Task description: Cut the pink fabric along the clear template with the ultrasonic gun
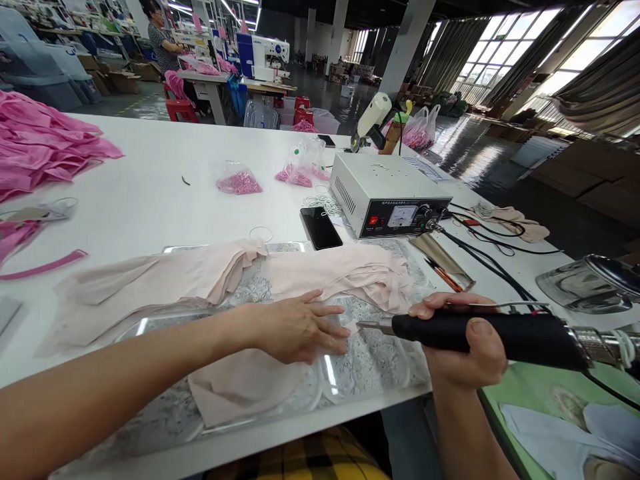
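My left hand (300, 327) lies palm down with fingers stretched out, pressing on a pale pink fabric piece (245, 387). My right hand (465, 353) is wrapped round a black handpiece (495, 337) with a slim metal tip and a cable. The tip points left and sits close to the fabric's narrow end by my left fingertips; whether it touches cannot be made out. Beneath is a clear-covered, grey-patterned board (370, 353). Beyond my left hand lie two stacks of pale pink fabric, one to the left (165, 277) and one to the right (340, 270).
A control box (390, 193) stands at the back, its cables (490, 267) trailing right. A phone (320, 228), bags of pink bits (239, 180), tweezers or pens (444, 275), a glass jug (585, 283) and a bright pink fabric pile (45, 143) surround the board. A person (163, 40) sits farther off.
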Motion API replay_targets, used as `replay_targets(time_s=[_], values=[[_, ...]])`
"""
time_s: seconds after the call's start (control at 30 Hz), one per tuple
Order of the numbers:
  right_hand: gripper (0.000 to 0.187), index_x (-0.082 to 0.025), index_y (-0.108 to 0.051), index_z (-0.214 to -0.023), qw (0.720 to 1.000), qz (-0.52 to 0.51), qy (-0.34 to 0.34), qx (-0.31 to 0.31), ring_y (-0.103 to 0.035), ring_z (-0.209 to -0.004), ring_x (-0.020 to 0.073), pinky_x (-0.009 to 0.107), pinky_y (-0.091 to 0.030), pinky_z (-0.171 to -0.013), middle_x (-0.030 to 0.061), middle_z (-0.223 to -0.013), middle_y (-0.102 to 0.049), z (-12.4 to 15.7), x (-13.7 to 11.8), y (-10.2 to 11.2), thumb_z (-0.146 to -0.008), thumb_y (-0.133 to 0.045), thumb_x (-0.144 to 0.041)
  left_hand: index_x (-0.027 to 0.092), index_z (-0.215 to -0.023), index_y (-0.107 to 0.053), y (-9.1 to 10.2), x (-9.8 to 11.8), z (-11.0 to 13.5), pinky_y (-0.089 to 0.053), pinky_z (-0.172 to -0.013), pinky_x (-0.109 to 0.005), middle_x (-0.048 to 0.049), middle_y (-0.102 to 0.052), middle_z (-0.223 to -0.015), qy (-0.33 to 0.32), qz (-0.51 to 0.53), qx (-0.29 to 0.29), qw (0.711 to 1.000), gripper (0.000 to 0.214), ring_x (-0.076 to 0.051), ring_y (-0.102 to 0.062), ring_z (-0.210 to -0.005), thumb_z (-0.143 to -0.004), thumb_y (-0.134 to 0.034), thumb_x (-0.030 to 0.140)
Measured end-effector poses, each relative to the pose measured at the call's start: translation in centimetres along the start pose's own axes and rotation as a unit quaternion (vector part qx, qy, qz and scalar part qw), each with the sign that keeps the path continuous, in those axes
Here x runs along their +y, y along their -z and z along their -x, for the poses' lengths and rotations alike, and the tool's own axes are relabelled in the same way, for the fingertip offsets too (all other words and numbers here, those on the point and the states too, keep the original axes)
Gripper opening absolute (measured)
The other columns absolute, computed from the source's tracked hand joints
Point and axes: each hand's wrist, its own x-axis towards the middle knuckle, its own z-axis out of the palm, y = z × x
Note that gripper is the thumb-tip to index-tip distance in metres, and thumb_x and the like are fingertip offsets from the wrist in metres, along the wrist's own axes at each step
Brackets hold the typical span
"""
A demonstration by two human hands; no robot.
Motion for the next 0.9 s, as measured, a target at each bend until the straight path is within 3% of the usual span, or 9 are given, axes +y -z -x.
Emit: replay_targets(time_s=[0.1, 0.3, 0.67, 0.9], values=[[0.018, -0.02, -0.064, -0.074, 1.0, 0.0, -0.004, 0.006, -0.054, -0.046, 0.0139, 0.029, -0.045, -0.044, 0.0008, -0.062, -0.063, -0.2, 0.0, 0.0, -0.065, -0.061, -0.035, 0.027, -0.139, -0.051, 0.7, -0.4, -0.8, -0.004, -0.115, -0.067, -0.0018, -0.049, -0.146, 0.024, 0.014, -0.06, 0.998, 0.061, -0.03, -0.019, -0.147, -0.083, -0.073, 0.017], [0.019, -0.019, -0.064, -0.073, 1.0, 0.003, -0.011, 0.02, -0.054, -0.045, 0.0138, 0.03, -0.048, -0.044, 0.001, -0.06, -0.063, -0.4, 0.0, 0.1, -0.063, -0.063, -0.036, 0.027, -0.145, -0.042, 1.9, -0.8, -1.5, 0.008, -0.118, -0.057, 0.001, -0.042, -0.151, 0.06, 0.03, -0.127, 0.99, 0.066, -0.025, -0.01, -0.15, -0.086, -0.068, 0.016], [0.018, -0.02, -0.065, -0.072, 0.999, 0.002, -0.018, 0.032, -0.053, -0.044, 0.013, 0.03, -0.048, -0.043, 0.0009, -0.061, -0.064, -0.7, 0.1, -0.1, -0.063, -0.06, -0.035, 0.029, -0.142, -0.049, 1.9, -1.8, -2.2, 0.018, -0.118, -0.042, 0.0038, -0.041, -0.151, 0.009, 0.027, -0.123, 0.992, 0.064, -0.021, -0.014, -0.149, -0.083, -0.072, 0.018], [0.019, -0.02, -0.064, -0.074, 0.999, 0.003, -0.02, 0.03, -0.053, -0.046, 0.013, 0.03, -0.048, -0.044, 0.0015, -0.062, -0.063, -0.6, 0.2, 0.1, -0.065, -0.061, -0.036, 0.025, -0.141, -0.05, 1.8, -2.5, -2.5, 0.017, -0.118, -0.042, 0.0005, -0.044, -0.148, -0.024, 0.027, -0.124, 0.992, 0.068, -0.023, -0.016, -0.149, -0.078, -0.077, 0.019]])
